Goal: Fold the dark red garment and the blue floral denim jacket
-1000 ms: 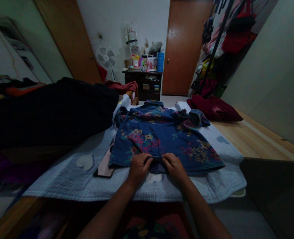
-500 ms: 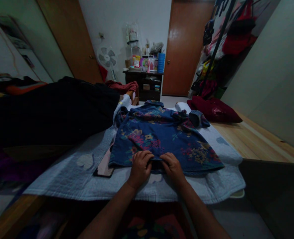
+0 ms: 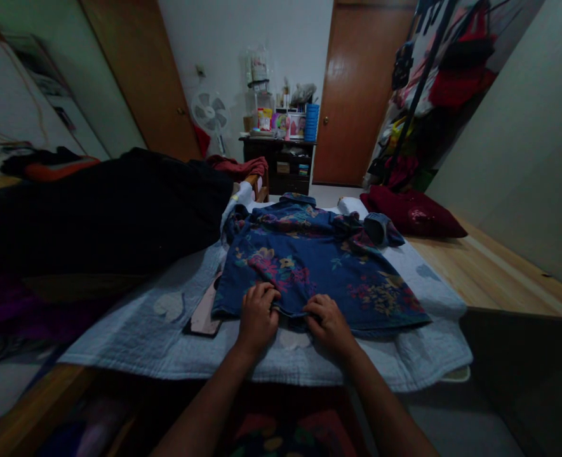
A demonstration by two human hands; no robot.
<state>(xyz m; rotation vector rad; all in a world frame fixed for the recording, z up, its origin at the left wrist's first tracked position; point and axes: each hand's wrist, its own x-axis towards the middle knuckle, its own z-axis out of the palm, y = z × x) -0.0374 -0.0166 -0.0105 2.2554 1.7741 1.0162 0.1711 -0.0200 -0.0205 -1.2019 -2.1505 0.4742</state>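
A dark blue floral shirt [image 3: 300, 254] lies spread on a pale blue quilted cloth [image 3: 166, 362], its collar at the far end and its hem toward me. My left hand [image 3: 259, 314] grips the hem left of the middle, fingers curled over the edge. Just to the right, my right hand [image 3: 327, 320] pinches the same hem. Between the two hands the edge sags slightly. Under the shirt's left side, a pink flat thing with a dark edge [image 3: 207, 311] sticks out partway.
Dark clothes [image 3: 109, 216] are heaped on the left. On the right a maroon pillow [image 3: 411, 212] rests on a wooden surface [image 3: 490, 273]. Farther back stand a fan [image 3: 210, 113], a dark shelf [image 3: 277, 166] with assorted items, and a brown door [image 3: 357, 95]. Bags [image 3: 459, 70] hang at the right.
My left hand has slid left along the hem, widening the gap between my hands. My right hand has barely moved. The whole view has shifted slightly.
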